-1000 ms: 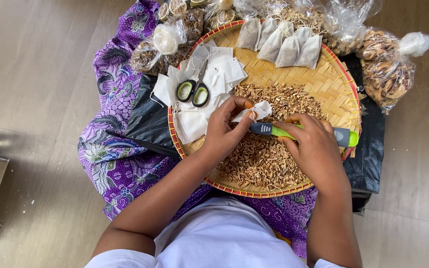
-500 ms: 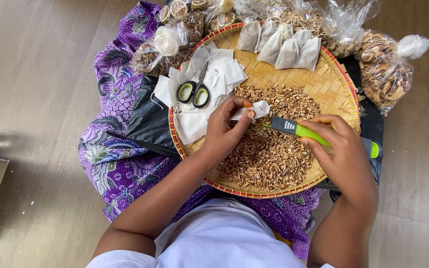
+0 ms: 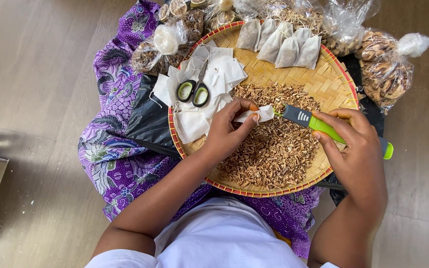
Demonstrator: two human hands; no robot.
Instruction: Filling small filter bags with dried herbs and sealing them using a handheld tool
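While the small white cloth pouch (image 3: 255, 115) sits pinched between the fingers of the left hand (image 3: 229, 130) over the middle of the woven bamboo tray (image 3: 336, 79), the step in hand looks like filling or poking it with the green-and-grey handled tool (image 3: 323, 126), whose thin tip meets the pouch mouth from the three o'clock side. The right hand (image 3: 356, 149) is closed around that handle, thumb along it. Under and toward six o'clock of the pouch lies a heap of dried brown chips (image 3: 274, 149). At ten o'clock a pile of empty white pouches (image 3: 194, 116) carries green-handled scissors (image 3: 194, 92); at twelve to one o'clock four filled pouches (image 3: 284, 44) lean in a row on the tray's rim side. Clear plastic bags of dried material (image 3: 386, 69) stand off the tray at two o'clock, others at eleven. Purple patterned cloth (image 3: 112, 149) spreads under the tray on the floor. Next, I judge, a steady pinch on the pouch mouth matters, with the tool kept in line.
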